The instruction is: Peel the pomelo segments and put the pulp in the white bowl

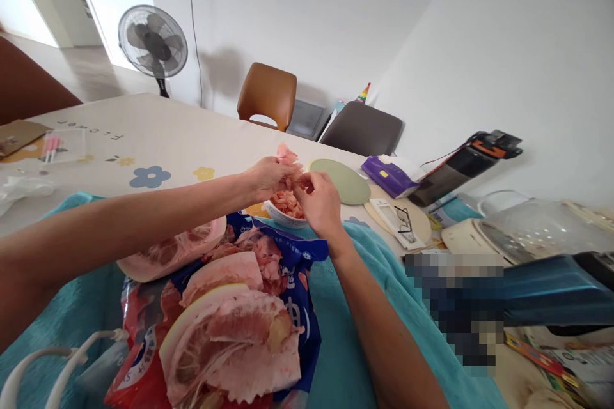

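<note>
Both hands meet over a white bowl (288, 219) filled with pink pomelo pulp (288, 203). My left hand (271, 177) is closed on a piece of pomelo (286, 154), whose pale membrane sticks up above the fingers. My right hand (320, 199) pinches at the lower side of the same piece, its fingertips pressed together. Nearer to me, cut pomelo with thick rind (230, 339) lies on a blue and red plastic bag (314, 307), beside peeled membrane scraps (263, 252). Another pomelo part (180, 246) rests partly under my left forearm.
A teal cloth (343, 332) lies beneath the bag. At the right are a green oval mat (339, 181), a purple tissue pack (389, 174), glasses (403, 220), a dark bottle (463, 166) and a blue tumbler (547, 291). Chairs (267, 92) and a fan (153, 41) stand beyond the table.
</note>
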`<state>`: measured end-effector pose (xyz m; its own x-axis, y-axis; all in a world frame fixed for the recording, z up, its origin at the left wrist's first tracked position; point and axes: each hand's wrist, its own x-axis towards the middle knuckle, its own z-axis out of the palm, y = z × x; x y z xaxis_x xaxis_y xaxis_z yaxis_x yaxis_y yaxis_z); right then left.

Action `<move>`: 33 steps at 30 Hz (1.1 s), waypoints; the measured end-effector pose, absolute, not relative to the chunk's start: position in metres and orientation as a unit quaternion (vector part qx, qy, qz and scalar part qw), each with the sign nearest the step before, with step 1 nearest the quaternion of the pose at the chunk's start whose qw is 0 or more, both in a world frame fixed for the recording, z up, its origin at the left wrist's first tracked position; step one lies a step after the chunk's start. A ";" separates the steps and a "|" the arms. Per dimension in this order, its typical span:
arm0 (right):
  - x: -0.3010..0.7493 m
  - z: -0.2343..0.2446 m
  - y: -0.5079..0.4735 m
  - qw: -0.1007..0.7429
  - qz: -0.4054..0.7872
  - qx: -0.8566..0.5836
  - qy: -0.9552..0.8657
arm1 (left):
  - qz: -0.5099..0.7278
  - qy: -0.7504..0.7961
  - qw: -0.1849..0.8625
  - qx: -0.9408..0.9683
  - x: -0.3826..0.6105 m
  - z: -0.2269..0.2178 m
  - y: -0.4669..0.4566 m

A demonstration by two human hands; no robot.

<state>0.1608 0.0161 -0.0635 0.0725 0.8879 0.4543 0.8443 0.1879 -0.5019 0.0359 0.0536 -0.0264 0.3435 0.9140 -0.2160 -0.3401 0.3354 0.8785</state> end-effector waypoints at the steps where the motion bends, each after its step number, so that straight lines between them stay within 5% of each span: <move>1: 0.160 -0.064 0.016 0.360 0.011 -0.633 -0.685 | 0.439 0.377 0.724 0.376 0.038 -0.026 0.053; 19: 0.168 -0.089 0.025 0.373 -0.157 -0.517 -0.754 | 0.498 0.395 0.711 0.300 0.048 -0.030 0.054; 33: 0.160 -0.073 0.018 0.432 -0.004 -0.593 -0.679 | 0.520 0.378 0.685 0.343 0.053 -0.030 0.049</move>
